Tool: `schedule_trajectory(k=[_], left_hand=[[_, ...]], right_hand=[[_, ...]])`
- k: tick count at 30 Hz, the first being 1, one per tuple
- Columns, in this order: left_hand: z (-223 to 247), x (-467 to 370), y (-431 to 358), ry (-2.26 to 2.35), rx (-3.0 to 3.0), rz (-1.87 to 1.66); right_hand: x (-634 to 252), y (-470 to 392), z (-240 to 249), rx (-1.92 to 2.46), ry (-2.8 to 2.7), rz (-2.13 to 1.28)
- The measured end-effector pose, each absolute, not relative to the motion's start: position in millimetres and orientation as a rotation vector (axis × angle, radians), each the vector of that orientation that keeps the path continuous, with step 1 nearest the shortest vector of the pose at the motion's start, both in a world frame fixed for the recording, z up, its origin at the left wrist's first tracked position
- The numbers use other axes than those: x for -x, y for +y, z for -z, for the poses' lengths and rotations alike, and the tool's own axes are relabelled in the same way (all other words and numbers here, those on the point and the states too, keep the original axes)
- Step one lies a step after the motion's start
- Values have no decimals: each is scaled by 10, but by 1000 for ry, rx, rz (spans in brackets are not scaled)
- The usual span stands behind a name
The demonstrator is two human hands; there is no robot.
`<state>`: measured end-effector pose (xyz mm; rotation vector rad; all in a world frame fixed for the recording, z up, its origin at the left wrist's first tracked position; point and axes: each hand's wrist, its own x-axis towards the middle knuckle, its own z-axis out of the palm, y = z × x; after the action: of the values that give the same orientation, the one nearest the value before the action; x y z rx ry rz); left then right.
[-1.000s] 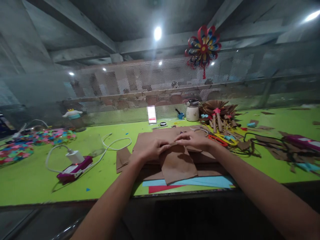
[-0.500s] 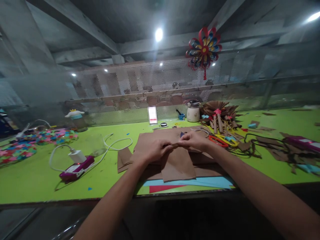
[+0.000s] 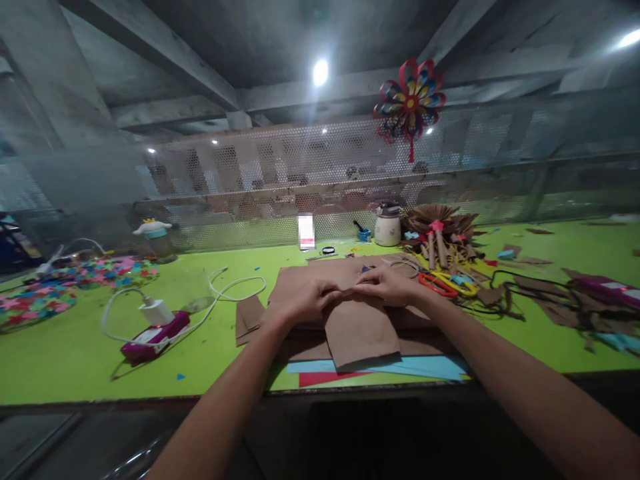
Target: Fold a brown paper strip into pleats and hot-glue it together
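Observation:
Between my hands is a piece of brown paper [image 3: 363,333], its far edge pinched and its near part hanging toward me. My left hand [image 3: 313,300] is closed on the left end of that edge. My right hand [image 3: 383,285] grips the same edge a little further right, fingertips close to the left ones. A narrow fold or roll shows along the held edge; its exact form is hidden by the fingers. Underneath lie larger brown sheets [image 3: 290,280], with light blue paper [image 3: 430,367] and red paper [image 3: 323,379] sticking out at the front.
Scissors with red handles [image 3: 437,285] and yellow handles [image 3: 467,287] lie right of the sheets, near pleated brown paper crafts [image 3: 437,233]. A purple power strip [image 3: 155,337] with a white cable stands left. Paper stars [image 3: 100,273] cover the far left. A jar [image 3: 387,225] stands behind.
The near part of the brown paper has swung slightly right and toward me, and its near edge looks more curved. Both hands keep their pinch on the far edge.

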<state>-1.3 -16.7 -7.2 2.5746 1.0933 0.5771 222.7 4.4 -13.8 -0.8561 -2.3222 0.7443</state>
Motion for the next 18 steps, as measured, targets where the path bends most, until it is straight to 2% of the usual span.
schedule_trajectory(k=[11, 18], left_hand=[[156, -109, -243, 1042, -2517, -689], [183, -99, -187, 950, -2488, -658]], right_hand=[[-2192, 24, 118, 893, -2156, -759], [-2163, -61, 70, 870, -2155, -900]])
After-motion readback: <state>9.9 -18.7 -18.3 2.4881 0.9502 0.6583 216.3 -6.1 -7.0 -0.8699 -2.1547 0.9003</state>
